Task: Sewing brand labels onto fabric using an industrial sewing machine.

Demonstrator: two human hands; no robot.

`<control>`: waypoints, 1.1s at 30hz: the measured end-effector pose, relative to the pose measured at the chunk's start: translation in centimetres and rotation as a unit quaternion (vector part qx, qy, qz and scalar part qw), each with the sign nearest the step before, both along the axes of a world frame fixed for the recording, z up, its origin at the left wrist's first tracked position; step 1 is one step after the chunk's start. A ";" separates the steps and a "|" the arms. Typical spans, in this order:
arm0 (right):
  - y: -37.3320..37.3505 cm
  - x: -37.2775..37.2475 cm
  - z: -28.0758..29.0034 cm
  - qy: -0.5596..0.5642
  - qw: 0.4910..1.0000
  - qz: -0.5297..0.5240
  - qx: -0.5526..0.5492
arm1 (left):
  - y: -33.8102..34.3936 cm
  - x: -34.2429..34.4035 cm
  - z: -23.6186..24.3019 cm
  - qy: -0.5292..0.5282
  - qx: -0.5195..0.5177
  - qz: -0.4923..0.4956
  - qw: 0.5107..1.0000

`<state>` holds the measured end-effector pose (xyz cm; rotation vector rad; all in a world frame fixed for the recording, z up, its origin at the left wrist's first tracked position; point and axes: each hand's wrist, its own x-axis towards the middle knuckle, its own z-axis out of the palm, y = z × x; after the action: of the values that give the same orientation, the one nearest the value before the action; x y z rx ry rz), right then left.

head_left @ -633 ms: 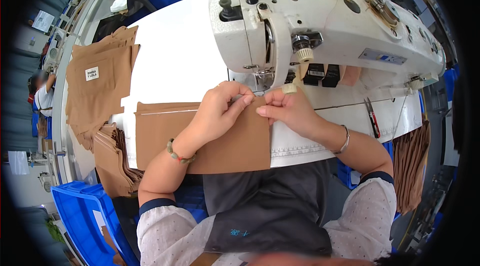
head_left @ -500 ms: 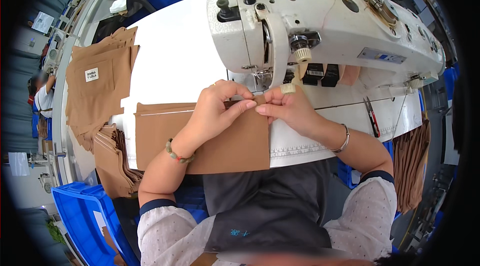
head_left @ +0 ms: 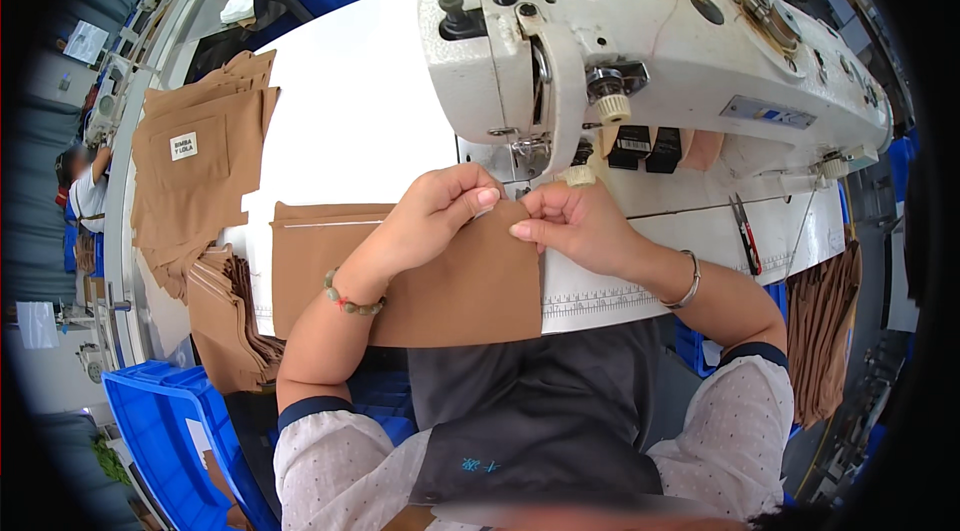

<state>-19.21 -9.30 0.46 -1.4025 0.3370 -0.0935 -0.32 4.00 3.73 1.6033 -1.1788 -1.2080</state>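
Observation:
A flat brown fabric piece (head_left: 440,281) lies on the white sewing table (head_left: 350,121), its far edge just in front of the presser foot of the white sewing machine (head_left: 640,51). My left hand (head_left: 430,216) rests on the fabric and pinches its far edge with thumb and fingers. My right hand (head_left: 575,221) pinches the same edge from the right, fingertips almost meeting those of the left. A beaded bracelet sits on my left wrist and a metal bangle on my right.
A stack of brown fabric pieces (head_left: 200,171) with a white label lies at the table's left, and more hang over its left edge (head_left: 225,321). Blue bins (head_left: 170,431) stand lower left. Small snips (head_left: 745,231) lie right of the machine. Another person (head_left: 85,186) works far left.
Both hands have drawn slightly closer together at the fabric's far edge by the presser foot; the fabric itself has barely shifted.

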 end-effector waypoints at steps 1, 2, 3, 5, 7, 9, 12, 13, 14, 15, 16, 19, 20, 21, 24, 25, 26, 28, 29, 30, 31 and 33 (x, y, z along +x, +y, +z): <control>0.0 0.0 0.0 -0.009 1.000 -0.002 -0.004 | 0.1 -0.1 0.2 0.007 -0.014 0.002 1.000; 0.0 0.0 0.0 -0.015 1.000 -0.005 -0.001 | 0.1 -0.2 0.3 0.020 -0.040 -0.001 0.999; 0.0 0.1 0.0 -0.007 1.000 -0.013 0.003 | 0.2 -0.3 0.5 0.013 -0.029 0.004 0.999; 0.2 0.1 0.1 -0.024 0.999 -0.021 0.007 | 0.5 -0.3 0.7 0.042 -0.040 -0.022 0.998; 0.3 0.1 0.2 -0.026 0.999 -0.035 0.013 | 0.6 -0.2 0.7 0.014 -0.033 -0.038 0.999; 0.2 0.1 0.4 -0.023 0.999 -0.033 0.016 | 0.6 0.0 0.6 -0.015 -0.019 -0.055 0.998; 0.2 -0.4 0.8 -0.006 1.000 -0.007 -0.008 | 0.3 0.2 0.2 0.023 -0.002 -0.013 1.000; 0.1 -0.3 0.8 -0.006 1.000 -0.006 -0.009 | 0.3 0.3 0.1 0.057 -0.019 -0.016 0.998; 0.1 -0.3 0.8 -0.012 1.000 0.002 -0.010 | 0.2 0.3 0.0 0.090 -0.037 -0.020 0.995; 0.2 -0.3 0.8 0.005 1.000 0.007 -0.013 | 0.2 0.4 0.0 0.090 -0.037 -0.020 0.995; 0.2 -0.2 0.8 -0.018 1.000 0.009 -0.010 | 0.2 0.5 0.0 0.099 -0.030 -0.023 0.994; 0.3 -0.3 0.7 -0.030 1.000 0.006 0.000 | 0.4 0.6 0.3 0.107 -0.004 -0.032 0.994; 0.3 -0.4 0.7 -0.031 0.999 0.015 -0.021 | 0.4 0.7 0.4 0.109 0.011 -0.041 0.993; 0.3 -0.3 0.6 -0.021 0.999 0.025 -0.043 | 0.4 0.7 0.4 0.108 0.014 -0.039 0.993; 0.2 -0.3 0.5 -0.015 0.996 0.009 -0.090 | 0.4 0.6 0.4 0.101 0.010 -0.038 0.994; 0.2 -0.4 0.5 -0.031 0.996 0.009 -0.086 | 0.5 0.5 0.4 0.087 0.005 -0.027 0.996; 0.2 -0.4 0.5 -0.029 0.997 0.004 -0.072 | 0.5 0.4 0.4 0.073 0.001 -0.015 0.997; 0.2 -0.4 0.4 -0.026 0.998 -0.002 -0.059 | 0.5 0.1 0.2 0.030 -0.009 -0.001 1.000; 0.1 -0.4 0.3 -0.024 0.997 0.000 -0.079 | 0.5 -0.1 0.2 -0.009 -0.017 0.011 1.000; 0.1 -0.4 0.3 -0.003 0.995 0.003 -0.103 | 0.6 -0.2 0.3 -0.012 -0.019 0.015 1.000; 0.2 -0.4 0.3 -0.023 0.995 0.003 -0.098 | 0.6 -0.2 0.3 -0.033 -0.019 0.020 0.999; 0.2 -0.4 0.2 -0.001 0.996 -0.005 -0.084 | 0.6 -0.4 0.4 -0.054 -0.019 0.024 0.998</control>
<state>-19.64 -9.08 0.70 -1.5669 0.3402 -0.1330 -0.68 4.60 4.10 1.6764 -1.2156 -1.0744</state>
